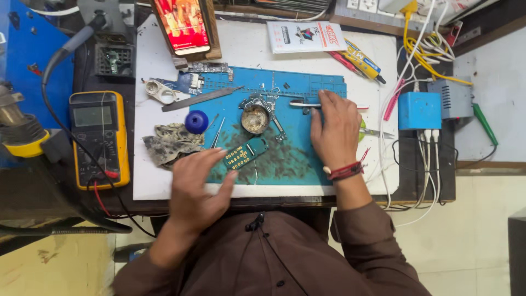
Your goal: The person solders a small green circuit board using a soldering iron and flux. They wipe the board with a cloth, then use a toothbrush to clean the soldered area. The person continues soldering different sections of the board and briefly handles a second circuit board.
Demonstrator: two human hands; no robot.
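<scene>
Two hands worked the blue mat [296, 164]. My left hand [194, 183] lay open, fingertips steadying the phone board [245, 154]; my right hand [334, 129] pinched a tool [301, 103]. Light, flat pressure seemed wisest.

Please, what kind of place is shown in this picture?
Most likely a small electronics repair bench, perhaps for mobile phones. A yellow multimeter sits beside a blue work mat, the left hand rests by an opened keypad phone, and tweezers lie nearby.
</scene>
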